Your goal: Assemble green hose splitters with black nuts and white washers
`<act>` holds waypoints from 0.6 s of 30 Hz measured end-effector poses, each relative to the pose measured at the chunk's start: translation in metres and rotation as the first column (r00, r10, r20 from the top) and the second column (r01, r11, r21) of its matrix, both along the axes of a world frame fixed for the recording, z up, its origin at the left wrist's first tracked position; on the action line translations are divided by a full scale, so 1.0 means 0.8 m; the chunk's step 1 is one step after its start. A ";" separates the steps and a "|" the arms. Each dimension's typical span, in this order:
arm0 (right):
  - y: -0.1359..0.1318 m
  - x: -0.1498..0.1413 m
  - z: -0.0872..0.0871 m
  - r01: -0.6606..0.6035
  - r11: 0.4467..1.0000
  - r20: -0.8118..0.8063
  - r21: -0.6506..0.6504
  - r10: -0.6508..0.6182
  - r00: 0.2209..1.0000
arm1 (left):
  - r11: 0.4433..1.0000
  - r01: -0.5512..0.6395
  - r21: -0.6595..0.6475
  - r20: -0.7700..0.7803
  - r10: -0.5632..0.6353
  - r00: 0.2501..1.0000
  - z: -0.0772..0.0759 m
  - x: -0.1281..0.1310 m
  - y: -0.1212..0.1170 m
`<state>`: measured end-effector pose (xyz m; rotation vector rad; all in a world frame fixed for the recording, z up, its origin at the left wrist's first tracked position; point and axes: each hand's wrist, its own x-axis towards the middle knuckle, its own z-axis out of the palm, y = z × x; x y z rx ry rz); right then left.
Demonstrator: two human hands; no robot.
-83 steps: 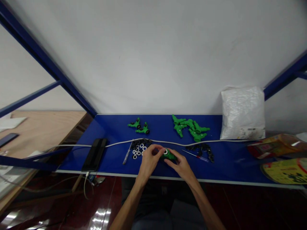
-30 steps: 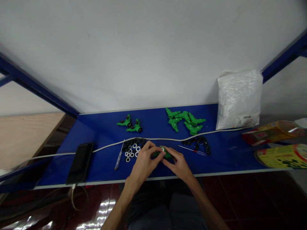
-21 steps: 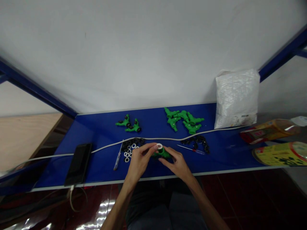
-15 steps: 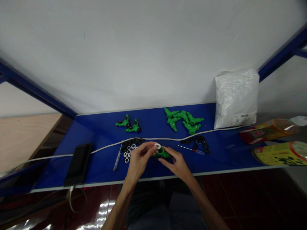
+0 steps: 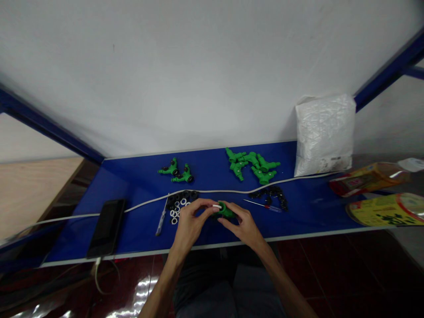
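Note:
My right hand (image 5: 243,224) grips a green plastic fitting (image 5: 225,210) just above the blue table (image 5: 139,229). My left hand (image 5: 191,221) pinches a small white ring (image 5: 216,206) at the fitting's open end. A heap of black and white rings (image 5: 179,202) lies just left of my hands. Two green fittings with black parts (image 5: 177,171) sit behind it. A pile of plain green fittings (image 5: 251,164) lies at the back centre.
A white cable (image 5: 139,203) runs across the table. A small screwdriver (image 5: 161,217) and a black phone (image 5: 106,227) lie to the left; a red-handled screwdriver (image 5: 263,205) and black parts (image 5: 273,194) to the right. A white bag (image 5: 323,134) leans on the wall; yellow packets (image 5: 380,207) sit far right.
My left hand lifted the white ring off the fitting's top, then brought it back down to the fitting's open end. My right hand kept its hold on the fitting.

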<state>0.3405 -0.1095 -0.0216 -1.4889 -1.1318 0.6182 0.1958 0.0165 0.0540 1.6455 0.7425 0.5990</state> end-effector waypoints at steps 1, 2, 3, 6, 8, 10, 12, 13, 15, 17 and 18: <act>0.000 0.000 -0.001 0.000 1.000 0.001 0.001 0.000 1.000 | 0.999 0.002 0.039 -0.007 -0.001 1.000 0.000 0.000 0.001; 0.000 0.000 -0.002 0.001 1.000 0.001 0.001 -0.001 1.000 | 0.997 0.002 0.082 -0.003 -0.002 1.000 0.000 0.000 0.001; 0.000 0.000 -0.002 0.002 1.000 0.002 0.001 -0.002 1.000 | 0.992 0.005 0.122 0.006 -0.006 1.000 0.000 0.001 0.001; 0.000 0.001 -0.002 0.004 1.000 0.004 0.003 -0.005 1.000 | 0.980 0.038 0.195 0.016 -0.042 0.999 -0.005 0.001 0.002; 0.000 0.001 -0.001 0.004 1.000 0.006 0.005 -0.004 1.000 | 0.977 0.061 0.205 0.001 -0.063 0.998 -0.010 0.000 0.002; 0.000 0.001 0.000 0.000 1.000 0.005 0.005 0.000 1.000 | 0.975 0.068 0.212 -0.026 -0.064 0.998 -0.015 -0.003 0.003; 0.000 0.001 0.001 -0.004 1.000 0.003 0.003 0.004 1.000 | 0.972 0.072 0.223 -0.053 -0.062 0.997 -0.017 -0.006 0.004; 0.000 0.001 0.001 -0.005 1.000 0.002 0.002 0.005 1.000 | 0.971 0.082 0.225 -0.068 -0.068 0.995 -0.017 -0.008 0.004; 0.000 0.001 0.001 -0.005 1.000 0.001 0.001 0.005 1.000 | 0.969 0.116 0.220 -0.090 -0.098 0.991 -0.016 -0.011 0.003; 0.000 0.001 0.001 -0.004 1.000 0.003 0.001 0.004 1.000 | 0.966 0.149 0.209 -0.102 -0.130 0.986 -0.014 -0.012 0.002; 0.000 0.000 0.001 -0.003 1.000 0.005 0.000 0.003 1.000 | 0.967 0.154 0.202 -0.105 -0.135 0.985 -0.013 -0.012 0.000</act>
